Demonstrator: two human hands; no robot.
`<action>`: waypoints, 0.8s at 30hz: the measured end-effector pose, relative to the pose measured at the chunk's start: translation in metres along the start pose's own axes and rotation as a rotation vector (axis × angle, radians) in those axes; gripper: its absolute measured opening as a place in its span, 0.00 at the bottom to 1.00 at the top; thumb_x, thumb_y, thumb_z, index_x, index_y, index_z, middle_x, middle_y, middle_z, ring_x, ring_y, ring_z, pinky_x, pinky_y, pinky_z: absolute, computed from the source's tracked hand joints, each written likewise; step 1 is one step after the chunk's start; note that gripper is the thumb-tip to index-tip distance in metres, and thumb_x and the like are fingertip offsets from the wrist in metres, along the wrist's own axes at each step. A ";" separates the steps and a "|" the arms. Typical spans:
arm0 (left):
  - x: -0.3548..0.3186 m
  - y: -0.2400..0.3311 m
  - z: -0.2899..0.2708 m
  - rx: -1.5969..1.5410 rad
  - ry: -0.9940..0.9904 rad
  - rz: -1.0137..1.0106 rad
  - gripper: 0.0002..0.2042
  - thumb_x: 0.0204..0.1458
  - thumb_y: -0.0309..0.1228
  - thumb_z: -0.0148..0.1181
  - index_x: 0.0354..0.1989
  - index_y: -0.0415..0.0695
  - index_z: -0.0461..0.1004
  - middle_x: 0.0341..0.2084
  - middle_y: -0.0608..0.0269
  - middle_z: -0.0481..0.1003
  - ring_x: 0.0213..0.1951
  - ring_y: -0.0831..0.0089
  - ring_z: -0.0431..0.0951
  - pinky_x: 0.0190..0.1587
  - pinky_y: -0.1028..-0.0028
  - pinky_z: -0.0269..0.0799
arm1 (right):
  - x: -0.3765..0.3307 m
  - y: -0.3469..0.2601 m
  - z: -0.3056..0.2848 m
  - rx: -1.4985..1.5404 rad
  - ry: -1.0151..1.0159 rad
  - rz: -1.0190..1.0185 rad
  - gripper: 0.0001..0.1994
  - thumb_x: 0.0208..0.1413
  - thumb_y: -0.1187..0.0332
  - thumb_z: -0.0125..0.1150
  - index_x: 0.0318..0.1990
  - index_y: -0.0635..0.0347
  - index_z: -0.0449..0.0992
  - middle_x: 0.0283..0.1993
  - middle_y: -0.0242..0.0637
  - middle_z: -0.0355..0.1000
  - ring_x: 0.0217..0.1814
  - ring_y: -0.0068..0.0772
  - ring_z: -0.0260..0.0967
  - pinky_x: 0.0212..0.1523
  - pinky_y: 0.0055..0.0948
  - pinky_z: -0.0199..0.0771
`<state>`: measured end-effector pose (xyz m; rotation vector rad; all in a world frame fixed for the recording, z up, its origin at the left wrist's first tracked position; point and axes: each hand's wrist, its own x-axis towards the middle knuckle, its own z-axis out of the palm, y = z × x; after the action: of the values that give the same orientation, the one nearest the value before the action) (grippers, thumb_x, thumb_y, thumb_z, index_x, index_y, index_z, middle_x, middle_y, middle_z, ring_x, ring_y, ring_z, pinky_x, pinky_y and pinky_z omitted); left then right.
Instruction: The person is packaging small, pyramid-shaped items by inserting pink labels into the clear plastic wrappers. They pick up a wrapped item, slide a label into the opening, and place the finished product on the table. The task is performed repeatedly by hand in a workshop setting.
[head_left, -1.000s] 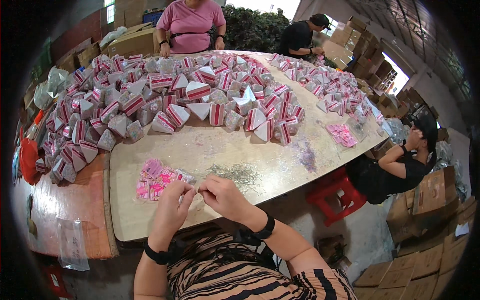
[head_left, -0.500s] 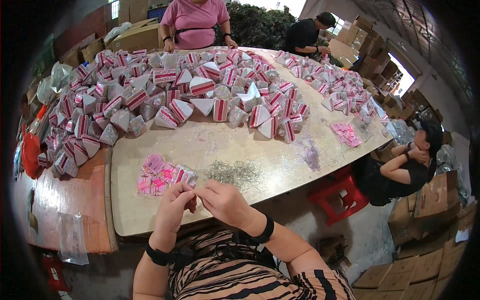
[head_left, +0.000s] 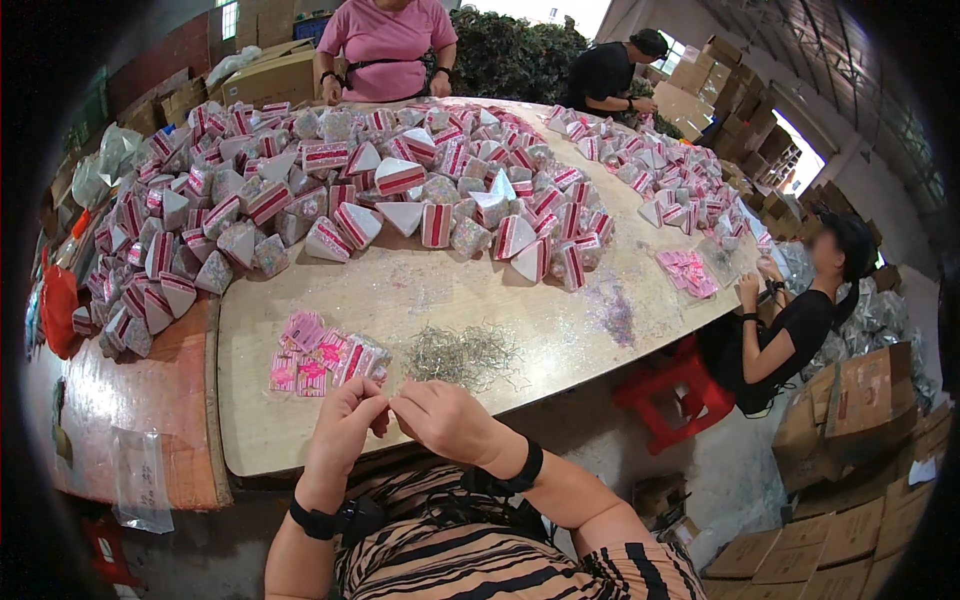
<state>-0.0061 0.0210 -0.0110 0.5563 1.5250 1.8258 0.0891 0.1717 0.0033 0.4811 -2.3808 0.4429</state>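
Observation:
My left hand [head_left: 343, 425] and my right hand [head_left: 450, 420] meet fingertip to fingertip above the near table edge. Both are pinched closed; whatever lies between the fingers is too small to make out. Just beyond my left fingers rests a glittery wedge-shaped cake-slice ornament [head_left: 368, 358] with pink and white stripes. Beside it, pink-and-white printed tags [head_left: 305, 362] lie in a loose group. Past my right hand spreads a tangle of thin silvery wire-like pieces [head_left: 465, 355].
A large heap of similar cake-slice ornaments [head_left: 405, 178] covers the far side of the table [head_left: 300, 440]. More pink tags [head_left: 687, 272] lie at right. Co-workers stand at the far side, and one sits at right by a red stool [head_left: 680, 400]. Cardboard boxes [head_left: 850, 400] stack beyond.
My hands stay pinched together, dipping slightly nearer to me. The seated person at right has lowered their hands from the neck toward the table edge. The pink-shirted person's hands have shifted.

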 end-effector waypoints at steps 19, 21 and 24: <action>0.023 -0.008 -0.033 1.159 0.301 0.314 0.37 0.39 0.40 0.70 0.59 0.42 0.62 0.46 0.45 0.70 0.51 0.50 0.69 0.52 0.57 0.65 | 0.009 0.022 0.024 0.190 0.098 0.343 0.03 0.45 0.79 0.60 0.29 0.63 0.72 0.26 0.42 0.68 0.24 0.43 0.69 0.25 0.35 0.70; 0.031 -0.013 -0.034 1.085 0.282 0.310 0.35 0.39 0.39 0.70 0.58 0.42 0.64 0.44 0.46 0.72 0.49 0.51 0.71 0.51 0.58 0.66 | 0.010 0.023 0.025 0.242 0.094 0.366 0.03 0.45 0.79 0.60 0.28 0.63 0.72 0.26 0.42 0.68 0.24 0.44 0.69 0.25 0.35 0.70; 0.037 -0.017 -0.036 0.972 0.315 0.279 0.31 0.40 0.39 0.69 0.54 0.41 0.67 0.38 0.47 0.76 0.42 0.55 0.76 0.46 0.59 0.69 | 0.012 0.021 0.020 0.213 0.084 0.379 0.03 0.45 0.79 0.60 0.28 0.63 0.72 0.25 0.42 0.68 0.24 0.44 0.69 0.26 0.36 0.70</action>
<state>-0.0523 0.0250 -0.0393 0.9830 2.6609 1.2817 0.0604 0.1793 -0.0069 0.0949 -2.3555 0.8748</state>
